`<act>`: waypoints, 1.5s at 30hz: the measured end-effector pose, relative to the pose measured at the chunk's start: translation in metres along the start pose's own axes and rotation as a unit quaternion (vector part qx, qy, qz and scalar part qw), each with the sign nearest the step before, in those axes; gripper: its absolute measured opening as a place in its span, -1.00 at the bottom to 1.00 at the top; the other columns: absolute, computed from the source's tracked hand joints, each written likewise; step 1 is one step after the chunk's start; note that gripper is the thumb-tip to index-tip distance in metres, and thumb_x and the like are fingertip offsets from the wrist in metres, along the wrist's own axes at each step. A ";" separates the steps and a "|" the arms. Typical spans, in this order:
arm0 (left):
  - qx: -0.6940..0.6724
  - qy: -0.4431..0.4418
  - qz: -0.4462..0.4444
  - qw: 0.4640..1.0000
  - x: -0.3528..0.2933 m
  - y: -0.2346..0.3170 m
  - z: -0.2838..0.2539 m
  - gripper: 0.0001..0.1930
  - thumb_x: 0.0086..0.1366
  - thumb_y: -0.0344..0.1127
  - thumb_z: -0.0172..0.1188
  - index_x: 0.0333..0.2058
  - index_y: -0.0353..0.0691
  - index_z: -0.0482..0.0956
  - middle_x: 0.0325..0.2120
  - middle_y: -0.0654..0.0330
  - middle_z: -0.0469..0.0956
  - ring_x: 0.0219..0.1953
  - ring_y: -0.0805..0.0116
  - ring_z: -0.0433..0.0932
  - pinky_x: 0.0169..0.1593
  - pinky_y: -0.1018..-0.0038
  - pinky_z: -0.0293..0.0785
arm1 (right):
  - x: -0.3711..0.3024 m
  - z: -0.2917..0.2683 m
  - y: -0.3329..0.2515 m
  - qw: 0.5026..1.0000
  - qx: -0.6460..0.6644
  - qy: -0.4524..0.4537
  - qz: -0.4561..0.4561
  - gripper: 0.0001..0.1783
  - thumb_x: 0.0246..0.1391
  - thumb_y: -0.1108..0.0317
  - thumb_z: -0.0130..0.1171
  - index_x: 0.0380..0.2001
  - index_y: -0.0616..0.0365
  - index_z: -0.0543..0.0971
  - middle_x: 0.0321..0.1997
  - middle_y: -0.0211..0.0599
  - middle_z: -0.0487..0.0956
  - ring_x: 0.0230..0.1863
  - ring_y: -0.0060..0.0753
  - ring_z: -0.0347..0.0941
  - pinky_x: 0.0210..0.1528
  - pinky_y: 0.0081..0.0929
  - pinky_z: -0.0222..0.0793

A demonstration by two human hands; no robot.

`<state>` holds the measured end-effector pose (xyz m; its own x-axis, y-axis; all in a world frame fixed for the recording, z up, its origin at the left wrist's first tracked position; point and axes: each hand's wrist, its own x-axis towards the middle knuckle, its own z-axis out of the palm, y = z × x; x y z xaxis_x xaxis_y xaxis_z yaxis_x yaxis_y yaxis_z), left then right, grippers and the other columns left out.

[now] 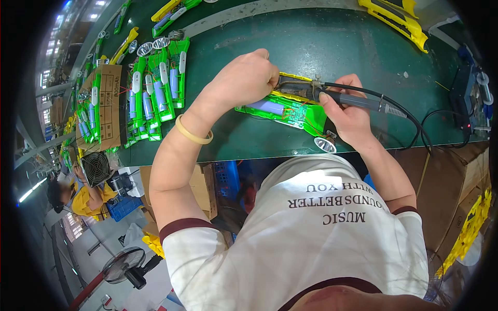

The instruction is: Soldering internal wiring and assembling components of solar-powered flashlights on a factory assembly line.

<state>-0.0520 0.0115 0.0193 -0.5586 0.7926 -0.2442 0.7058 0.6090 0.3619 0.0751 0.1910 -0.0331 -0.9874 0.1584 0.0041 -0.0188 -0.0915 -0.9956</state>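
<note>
Head view. The left hand (246, 78) is curled closed at the left end of the yellow shell (290, 97). Its fingertips are hidden; whether it grips the shell cannot be told. The right hand (348, 111) grips the grey handle of a corded tool (363, 101), thumb laid along the front. The yellow shell, dark inside, lies between the hands, its right end at the front of the tool. A black cable (411, 118) runs right from the right hand.

Just below the yellow shell, partly covered by it, lies a green shell (315, 118) carrying a violet cell (268, 107) and wiring. A round reflector (325, 144) sits at its end, below the right hand. Left of the left hand, similar green units (179, 49) stand side by side beside a cardboard box (110, 106). All rest on a green table (311, 46).
</note>
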 end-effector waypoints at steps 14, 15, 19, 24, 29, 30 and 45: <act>0.016 -0.011 0.024 1.000 0.003 0.010 -0.006 -0.94 -0.13 -0.44 0.15 -0.59 -0.25 0.55 -0.56 0.08 0.32 -0.44 0.16 0.40 -0.34 0.37 0.36 | 0.025 -0.120 -0.021 0.943 0.179 0.219 -0.177 -0.75 0.18 0.19 -0.17 -0.17 0.08 0.20 -0.31 -0.20 0.39 -0.47 -0.35 0.42 -0.56 -0.56 0.23; 0.005 -0.003 0.011 1.000 -0.002 0.011 -0.006 -0.94 -0.13 -0.45 0.15 -0.59 -0.25 0.55 -0.57 0.08 0.32 -0.45 0.16 0.40 -0.35 0.37 0.36 | 0.039 -0.142 -0.026 0.940 0.153 0.234 -0.195 -0.74 0.19 0.17 -0.19 -0.14 0.07 0.21 -0.20 -0.24 0.38 -0.33 -0.30 0.45 -0.52 -0.50 0.27; -0.012 0.005 0.008 1.000 -0.001 0.014 -0.006 -0.93 -0.15 -0.47 0.18 -0.58 -0.27 0.56 -0.59 0.09 0.31 -0.47 0.19 0.39 -0.37 0.40 0.36 | 0.077 -0.211 -0.026 0.940 0.014 0.278 -0.198 -0.66 0.21 0.08 -0.23 -0.07 0.05 0.21 -0.07 -0.28 0.39 -0.06 -0.33 0.39 -0.28 -0.35 0.39; -0.003 -0.020 -0.019 1.000 -0.002 0.016 -0.005 -0.93 -0.12 -0.45 0.14 -0.57 -0.25 0.57 -0.57 0.07 0.34 -0.44 0.16 0.41 -0.33 0.39 0.38 | 0.090 -0.216 -0.018 0.954 0.014 0.253 -0.161 -0.60 0.20 0.04 -0.21 -0.06 0.11 0.21 -0.33 -0.20 0.44 -0.28 -0.29 0.47 -0.24 -0.33 0.44; 0.017 -0.027 0.027 0.999 0.010 0.014 -0.007 -0.91 -0.12 -0.44 0.15 -0.55 -0.25 0.57 -0.57 0.10 0.33 -0.44 0.20 0.41 -0.35 0.41 0.37 | 0.040 -0.224 -0.080 0.835 -0.307 0.376 -0.260 -0.63 0.15 0.13 -0.06 -0.20 0.25 0.35 -0.42 -0.21 0.47 -0.41 -0.43 0.46 -0.33 -0.59 0.39; 0.006 -0.023 0.019 1.000 0.009 0.014 -0.006 -0.91 -0.11 -0.44 0.15 -0.55 -0.25 0.57 -0.57 0.10 0.33 -0.44 0.21 0.41 -0.35 0.41 0.37 | 0.031 -0.222 -0.088 0.818 -0.314 0.396 -0.274 -0.60 0.11 0.15 0.01 -0.14 0.27 0.34 -0.43 -0.26 0.48 -0.43 -0.50 0.43 -0.35 -0.67 0.33; 0.019 0.133 0.106 0.985 0.002 -0.007 0.001 -0.79 -0.03 -0.36 0.20 -0.36 -0.24 0.57 -0.28 0.13 0.44 -0.20 0.23 0.43 -0.14 0.44 0.38 | 0.001 -0.102 -0.017 0.951 0.084 0.250 -0.164 -0.70 0.22 0.21 -0.20 -0.10 0.16 0.16 -0.09 -0.09 0.36 -0.28 -0.22 0.49 -0.26 -0.26 0.50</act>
<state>-0.0577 0.0091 0.0156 -0.4872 0.8696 0.0805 0.8323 0.4344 0.3445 0.0906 0.2930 -0.0261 -0.7263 0.6492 0.2256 -0.3790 -0.1045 -0.9195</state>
